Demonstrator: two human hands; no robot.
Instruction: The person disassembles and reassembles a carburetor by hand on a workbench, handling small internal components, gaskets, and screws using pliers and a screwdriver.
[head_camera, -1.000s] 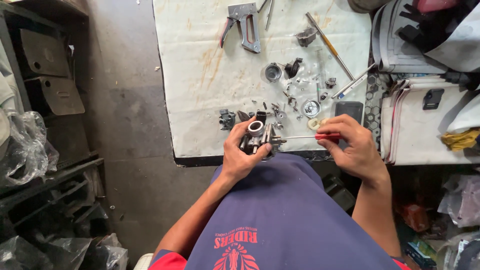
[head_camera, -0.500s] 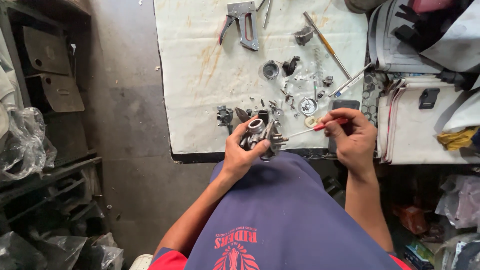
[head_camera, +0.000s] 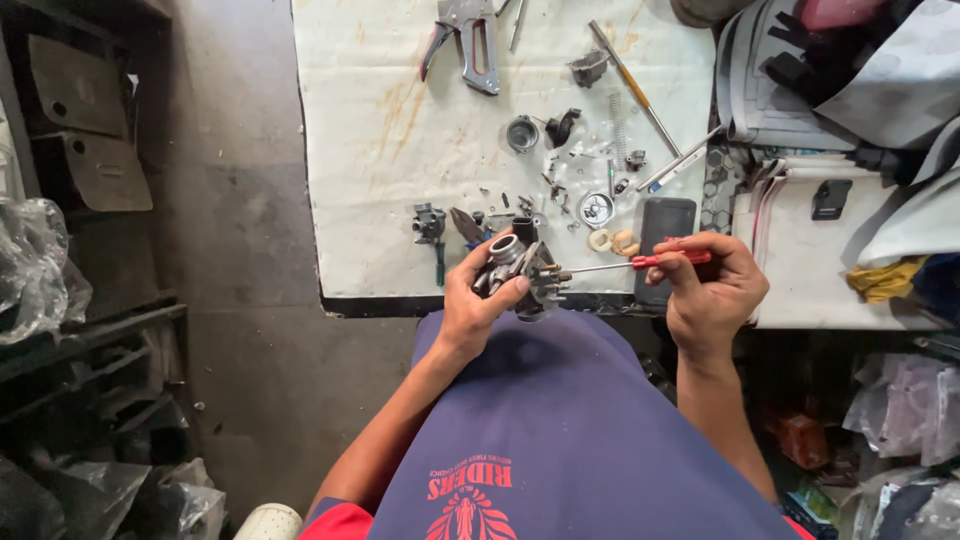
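Observation:
My left hand (head_camera: 478, 305) grips a small grey metal carburetor body (head_camera: 518, 268) over the front edge of the white-covered bench (head_camera: 390, 150). My right hand (head_camera: 712, 290) holds a thin screwdriver with a red handle (head_camera: 668, 259). Its metal shaft runs left and its tip touches the right side of the carburetor. Both hands hover just above my lap, at the bench's near edge.
Small carburetor parts, springs and rings (head_camera: 597, 208) lie scattered on the cloth. A dark phone (head_camera: 664, 228) lies flat beside my right hand. Pliers with red grips (head_camera: 470, 45) and a long screwdriver (head_camera: 632, 85) lie at the far side. Bags and cloths (head_camera: 850, 90) are piled right; shelves (head_camera: 80, 330) stand left.
The screwdriver tip has stayed at the carburetor while both hands shifted slightly; my right hand has turned a little on the handle. The view has drifted slightly.

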